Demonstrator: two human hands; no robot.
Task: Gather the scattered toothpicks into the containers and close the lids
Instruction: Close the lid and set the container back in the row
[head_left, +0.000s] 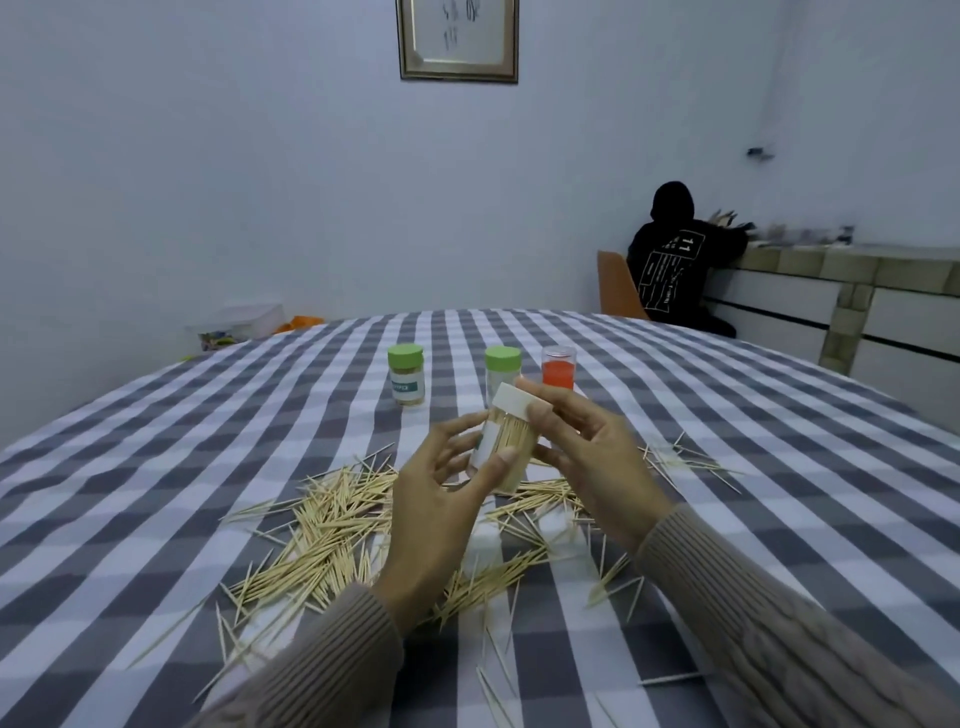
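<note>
checked table, scattered toothpicks, three jars

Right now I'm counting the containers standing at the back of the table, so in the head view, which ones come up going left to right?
Green-lidded jar with a label → second green-lidded jar → clear container with orange-red contents. The white-lidded jar is held up by the left hand and right hand, so it is left out.

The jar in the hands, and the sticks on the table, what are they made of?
The jar looks like clear plastic, maybe glass: the sticks packed inside show through its wall. Its white lid looks like matte plastic. The sticks look like pale bare wood or bamboo, thin, pointed and dull. The left hand and right hand hold the jar.
</note>
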